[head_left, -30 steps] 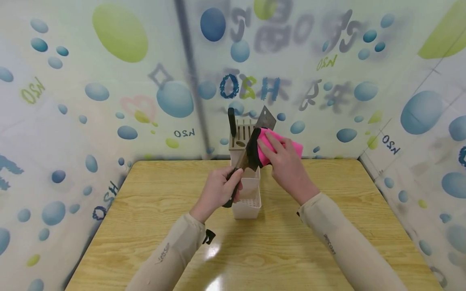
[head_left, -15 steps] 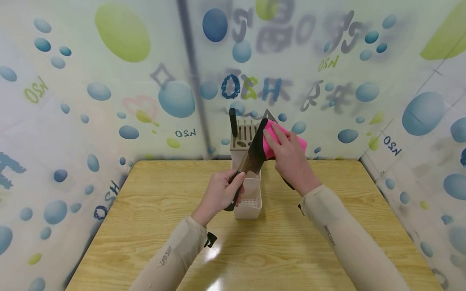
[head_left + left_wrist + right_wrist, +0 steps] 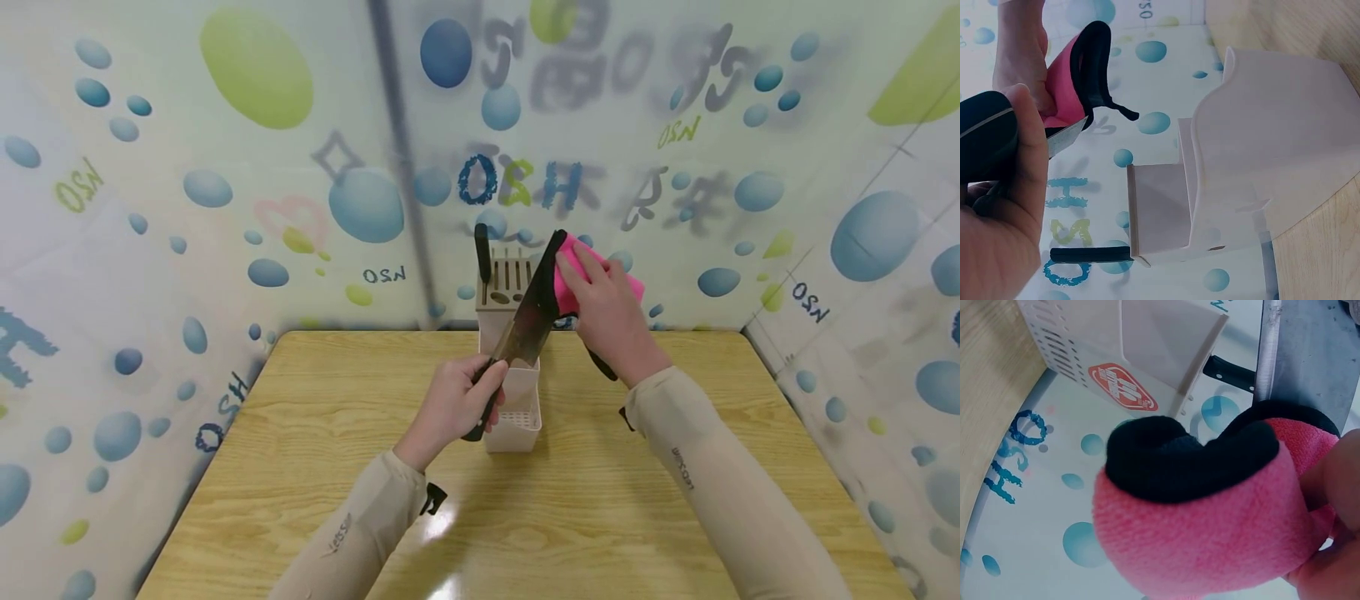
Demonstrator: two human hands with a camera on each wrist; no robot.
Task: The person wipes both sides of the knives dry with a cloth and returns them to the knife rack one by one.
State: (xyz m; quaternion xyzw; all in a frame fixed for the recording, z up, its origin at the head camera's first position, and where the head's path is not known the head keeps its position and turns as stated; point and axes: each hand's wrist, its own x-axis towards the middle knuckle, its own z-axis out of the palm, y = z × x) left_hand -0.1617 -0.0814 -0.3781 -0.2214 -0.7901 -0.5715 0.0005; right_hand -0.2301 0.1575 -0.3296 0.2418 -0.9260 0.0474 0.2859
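My left hand (image 3: 457, 404) grips the black handle of a cleaver (image 3: 527, 333), its broad metal blade slanting up to the right. My right hand (image 3: 615, 321) holds a pink cloth with black edging (image 3: 566, 293) folded against the blade's far end, which the cloth covers. In the right wrist view the cloth (image 3: 1197, 540) bulges in front of the fingers, with the blade (image 3: 1310, 356) above it. Behind the cleaver stands a pale plastic knife holder (image 3: 513, 437), partly hidden by blade and hand.
A black-handled knife (image 3: 482, 252) stands in the holder's left slot; several other slots show beside it. The holder stands on a wood-grain table (image 3: 337, 417). Patterned walls (image 3: 285, 192) enclose the table's back and sides.
My right hand and the cloth have slid up and right along the blade; its far corner, bare earlier, is now covered. My left hand has dropped slightly with the handle.
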